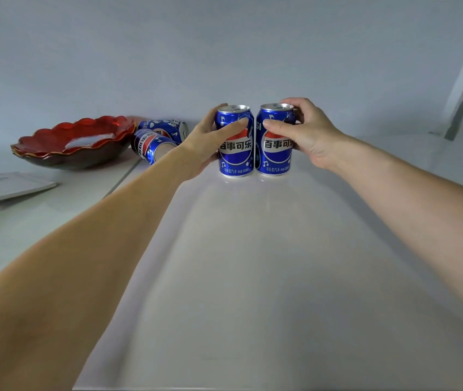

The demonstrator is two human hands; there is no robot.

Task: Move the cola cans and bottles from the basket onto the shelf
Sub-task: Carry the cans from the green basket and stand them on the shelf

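Observation:
Two blue cola cans stand upright and side by side on the white shelf, near the back wall. My left hand is wrapped around the left can. My right hand grips the right can near its top. Both can bases rest on the shelf surface. Two more blue cola cans lie on their sides to the left, one nearer and one behind it. No basket is in view.
A red scalloped bowl sits on the lower white surface at the left, touching the lying cans. Flat white papers or booklets lie at the far left. A grey wall rises behind the shelf.

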